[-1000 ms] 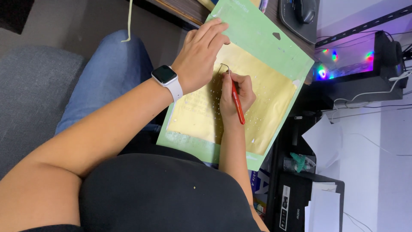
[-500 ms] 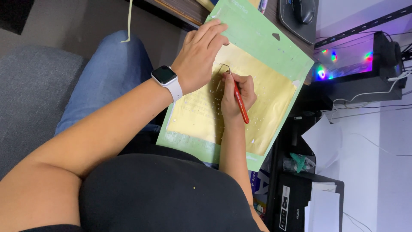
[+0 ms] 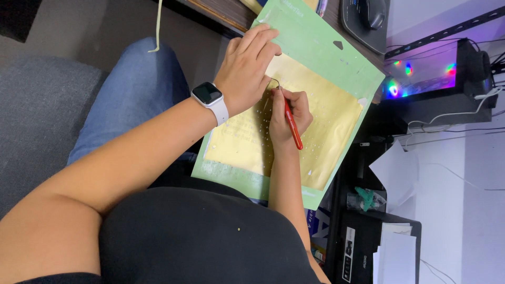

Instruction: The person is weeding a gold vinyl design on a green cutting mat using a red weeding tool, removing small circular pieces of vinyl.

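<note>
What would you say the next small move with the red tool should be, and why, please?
Probably a short pull of the hooked tip to lift the next bit of yellow sheet. The right hand holds the red tool with its tip on the sheet beside the left hand, which presses the green mat flat.

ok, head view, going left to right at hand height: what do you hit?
Grey cushion → blue-jeaned knee → white smartwatch on the left wrist → left hand → right hand holding a red-handled tool → yellow sheet → green mat → lit-up black box.
</note>
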